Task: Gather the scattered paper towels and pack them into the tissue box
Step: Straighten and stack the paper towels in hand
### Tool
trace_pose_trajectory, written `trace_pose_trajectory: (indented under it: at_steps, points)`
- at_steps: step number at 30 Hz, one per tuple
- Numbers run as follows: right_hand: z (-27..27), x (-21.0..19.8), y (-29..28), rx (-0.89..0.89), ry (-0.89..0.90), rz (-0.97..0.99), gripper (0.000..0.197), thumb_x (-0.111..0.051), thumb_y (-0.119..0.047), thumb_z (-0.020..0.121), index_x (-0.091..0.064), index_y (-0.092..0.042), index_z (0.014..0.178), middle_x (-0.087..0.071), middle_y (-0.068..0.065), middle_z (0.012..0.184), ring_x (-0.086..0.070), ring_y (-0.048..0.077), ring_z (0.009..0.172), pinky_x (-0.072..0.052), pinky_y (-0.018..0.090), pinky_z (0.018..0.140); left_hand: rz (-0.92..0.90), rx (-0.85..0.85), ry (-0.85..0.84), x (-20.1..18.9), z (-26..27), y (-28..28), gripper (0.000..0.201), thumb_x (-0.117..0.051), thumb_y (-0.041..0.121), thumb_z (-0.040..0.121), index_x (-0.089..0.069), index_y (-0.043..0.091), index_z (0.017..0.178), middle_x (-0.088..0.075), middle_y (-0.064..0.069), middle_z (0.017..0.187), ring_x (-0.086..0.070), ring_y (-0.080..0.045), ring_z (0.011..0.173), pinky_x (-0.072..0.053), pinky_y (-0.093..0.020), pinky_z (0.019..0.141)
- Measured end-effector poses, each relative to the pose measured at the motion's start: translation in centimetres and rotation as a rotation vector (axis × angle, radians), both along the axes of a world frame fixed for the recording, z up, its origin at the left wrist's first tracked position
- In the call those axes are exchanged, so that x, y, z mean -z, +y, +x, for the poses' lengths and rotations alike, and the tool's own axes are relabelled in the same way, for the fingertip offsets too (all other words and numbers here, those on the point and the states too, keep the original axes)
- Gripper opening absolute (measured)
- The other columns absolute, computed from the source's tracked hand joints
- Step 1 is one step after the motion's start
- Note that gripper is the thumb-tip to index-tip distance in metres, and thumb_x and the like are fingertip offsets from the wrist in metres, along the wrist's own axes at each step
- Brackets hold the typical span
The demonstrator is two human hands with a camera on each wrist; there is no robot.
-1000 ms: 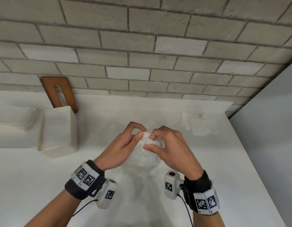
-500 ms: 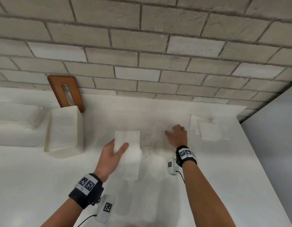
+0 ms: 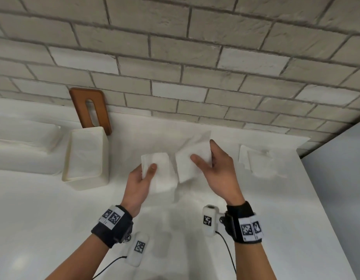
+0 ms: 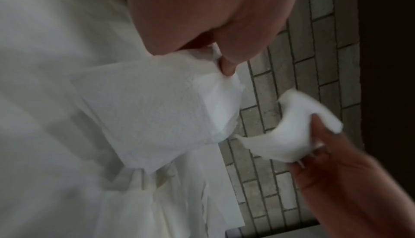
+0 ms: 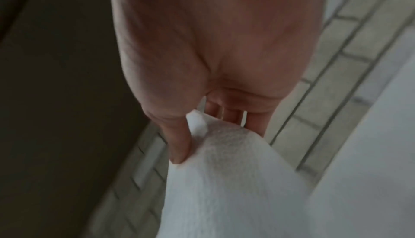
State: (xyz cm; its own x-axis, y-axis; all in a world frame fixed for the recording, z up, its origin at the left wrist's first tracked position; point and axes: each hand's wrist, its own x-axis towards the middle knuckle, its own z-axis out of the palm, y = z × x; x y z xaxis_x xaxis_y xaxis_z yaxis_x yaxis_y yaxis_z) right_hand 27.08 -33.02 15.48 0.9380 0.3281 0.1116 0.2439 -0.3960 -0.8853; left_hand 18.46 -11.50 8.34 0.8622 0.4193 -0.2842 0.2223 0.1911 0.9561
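The left hand (image 3: 139,183) holds a folded towel (image 3: 157,171) above the middle of the surface (image 3: 43,219), thumb on top. The right hand (image 3: 217,170) pinches a second towel (image 3: 192,161) just beside it; the two towels do not touch. The head view alone shows the box (image 3: 87,158) at the back left edge, its brown lid (image 3: 91,110) leaning on the brick wall (image 3: 195,57), and loose towels (image 3: 255,160) near the back right corner. The right wrist view shows the thumb (image 5: 178,146) pressing the paper against the fingers (image 5: 226,114). The left wrist view shows both towels from below, blurred.
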Motion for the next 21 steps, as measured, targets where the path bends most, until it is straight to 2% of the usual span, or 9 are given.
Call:
trace_pose_trajectory:
  at_steps: [1,2,4,7,8,11,14,18,21]
  points:
    - [-1.5,-1.5,0.7,-0.050,0.049,0.150,0.018,-0.076,-0.031,0.102,-0.065,-0.021,0.112,-0.075,0.003,0.095,-0.069,0.022,0.083,-0.059,0.042,0.076,-0.015,0.007,-0.016,-0.3,-0.1,0.0,0.030,-0.061,0.039,0.106,-0.071,0.020,0.127,-0.080,0.000,0.118,-0.077,-0.021,0.111,-0.059,-0.050,0.101]
    - [-2.5,-2.4,1.6,-0.099,0.105,0.273,0.024,-0.075,-0.023,0.103,-0.066,-0.022,0.125,-0.078,0.001,0.111,-0.075,0.020,0.098,-0.063,0.043,0.086,-0.033,0.026,-0.031,-0.7,-0.1,0.0,0.031,-0.059,0.039,0.108,-0.069,0.021,0.130,-0.079,-0.001,0.121,-0.076,-0.022,0.113,-0.059,-0.049,0.101]
    - [-4.1,-2.3,3.5,-0.150,0.197,0.378,0.035,-0.074,-0.013,0.103,-0.062,-0.019,0.135,-0.077,0.000,0.128,-0.075,0.022,0.117,-0.062,0.044,0.100,-0.070,0.060,-0.038,-1.4,-0.2,0.2,0.030,-0.052,0.035,0.112,-0.069,0.020,0.132,-0.080,-0.001,0.120,-0.076,-0.022,0.111,-0.060,-0.043,0.095]
    - [-5.0,0.5,6.8,-0.081,0.191,0.220,0.037,-0.079,-0.023,0.100,-0.060,-0.024,0.132,-0.077,-0.013,0.122,-0.075,0.012,0.110,-0.061,0.048,0.099,-0.129,0.061,0.000,-2.8,-0.8,1.4,0.030,-0.042,0.023,0.115,-0.071,0.020,0.122,-0.082,0.001,0.097,-0.077,-0.016,0.083,-0.057,-0.023,0.063]
    - [-5.2,1.6,7.8,-0.047,0.192,0.177,0.042,-0.080,-0.027,0.099,-0.058,-0.026,0.134,-0.077,-0.016,0.118,-0.075,0.007,0.106,-0.062,0.046,0.095,-0.136,0.059,0.006,-3.1,-1.1,2.0,0.032,-0.040,0.020,0.114,-0.071,0.019,0.119,-0.082,0.002,0.090,-0.076,-0.016,0.078,-0.055,-0.021,0.060]
    - [-6.1,3.1,11.0,0.000,0.175,0.150,0.053,-0.082,-0.029,0.096,-0.053,-0.028,0.140,-0.079,-0.016,0.105,-0.076,0.002,0.096,-0.063,0.028,0.082,-0.208,0.037,-0.004,-4.3,-2.2,4.3,0.042,-0.034,0.035,0.115,-0.073,0.020,0.122,-0.082,-0.005,0.109,-0.079,-0.026,0.100,-0.060,-0.034,0.079]
    - [-7.1,3.1,14.2,0.006,0.144,0.127,0.053,-0.082,-0.030,0.097,-0.051,-0.029,0.140,-0.077,-0.018,0.101,-0.074,-0.004,0.094,-0.055,0.013,0.077,-0.317,0.037,-0.028,-5.0,-3.2,6.9,0.060,-0.026,0.056,0.113,-0.072,0.020,0.129,-0.079,-0.007,0.121,-0.076,-0.023,0.112,-0.062,-0.035,0.089]
    - [-8.5,2.4,18.6,0.039,0.040,0.079,0.052,-0.081,-0.037,0.097,-0.046,-0.038,0.136,-0.077,-0.012,0.096,-0.072,-0.001,0.087,-0.050,0.010,0.070,-0.088,0.006,-0.063,-4.7,-4.0,11.0,0.029,-0.052,0.034,0.112,-0.071,0.017,0.127,-0.080,-0.003,0.119,-0.075,-0.022,0.114,-0.054,-0.052,0.108]
    - [-9.5,2.6,22.1,0.215,-0.116,0.110,0.066,-0.076,-0.040,0.099,-0.036,-0.033,0.151,-0.058,-0.018,0.120,-0.058,0.003,0.110,-0.044,0.011,0.089,-0.016,-0.009,-0.072,-4.2,-4.0,14.4,0.026,-0.052,0.029,0.112,-0.070,0.020,0.129,-0.079,0.001,0.120,-0.075,-0.020,0.115,-0.055,-0.049,0.107]
